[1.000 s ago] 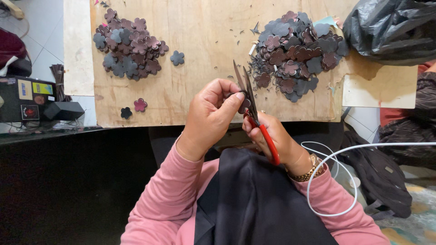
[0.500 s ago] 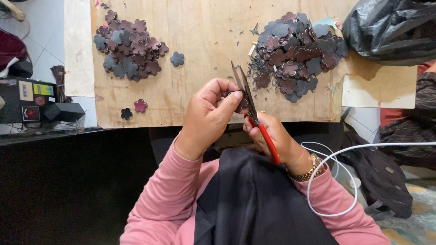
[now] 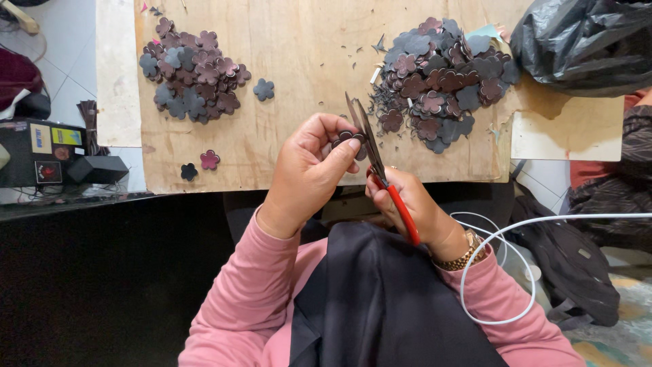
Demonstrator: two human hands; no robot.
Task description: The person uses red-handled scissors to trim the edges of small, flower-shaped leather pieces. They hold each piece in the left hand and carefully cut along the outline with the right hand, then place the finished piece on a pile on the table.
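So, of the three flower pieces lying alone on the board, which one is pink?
The pink flower piece near the board's front edge, just right of the black one. The third loose piece, beside the left pile, is dark grey.

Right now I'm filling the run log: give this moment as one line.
left hand: pinches flower piece | right hand: holds red-handled scissors, blades at piece | flower piles on plywood board

Black box [image 3: 41,153], colored labels, far left.

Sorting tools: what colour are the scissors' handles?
Red, on the scissors in the right hand; head view.
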